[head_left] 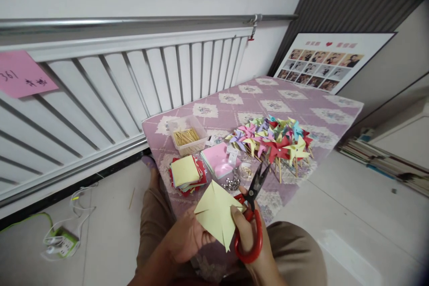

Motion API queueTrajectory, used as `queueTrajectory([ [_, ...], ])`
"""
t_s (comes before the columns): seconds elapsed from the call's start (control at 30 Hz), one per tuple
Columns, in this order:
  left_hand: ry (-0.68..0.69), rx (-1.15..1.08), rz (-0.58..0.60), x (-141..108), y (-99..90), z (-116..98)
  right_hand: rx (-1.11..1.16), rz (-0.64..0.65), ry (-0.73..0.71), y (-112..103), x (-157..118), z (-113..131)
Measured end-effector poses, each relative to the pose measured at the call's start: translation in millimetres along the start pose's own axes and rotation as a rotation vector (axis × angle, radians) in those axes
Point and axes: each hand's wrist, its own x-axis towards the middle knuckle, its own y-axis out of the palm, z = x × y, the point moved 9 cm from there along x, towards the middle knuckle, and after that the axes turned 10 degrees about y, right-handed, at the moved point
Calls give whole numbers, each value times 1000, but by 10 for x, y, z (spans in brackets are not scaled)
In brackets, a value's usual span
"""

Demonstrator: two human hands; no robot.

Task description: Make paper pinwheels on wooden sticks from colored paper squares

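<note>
A pale yellow paper square (216, 212), slit inward from its corners, is held over the table's near edge. My left hand (187, 237) supports it from below on the left, fingers partly hidden behind the sheet. With thumb on the paper's right corner, my right hand (250, 232) also carries red-handled scissors (253, 192), blades pointing up and away, slightly parted. Just beyond are a stack of coloured paper squares (186, 172), pink paper squares (219, 161) and a pile of silvery fasteners (231, 182).
A clear plastic box of thin wooden sticks (187, 136) sits behind the paper stack. Many finished paper pinwheels (278, 143) are heaped on the right of the cloth-covered table (234, 98). A small tub (246, 170) stands near the fasteners. A radiator (150, 71) lines the wall; a power strip (65, 241) lies on the floor.
</note>
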Motion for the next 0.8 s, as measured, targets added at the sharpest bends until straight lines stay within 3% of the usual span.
queueTrajectory([
  [0.1,-9,-243,117,-11,99,200,-20,-31,-39,-15,8,17],
  [0.23,-10,-357,103,20,58,336,-65,-56,-59,-39,18,7],
  [0.43,112,-215,-2,135,53,157,-250,-108,-140,-97,-5,62],
  [0.6,63,-119,-1,156,68,131,-346,-131,-182,-131,-5,93],
  [0.73,96,-41,-80,188,-68,73,-317,-128,-198,-214,11,116],
  [0.8,142,-19,-124,216,-146,2,-269,-67,-215,-226,-25,151],
])
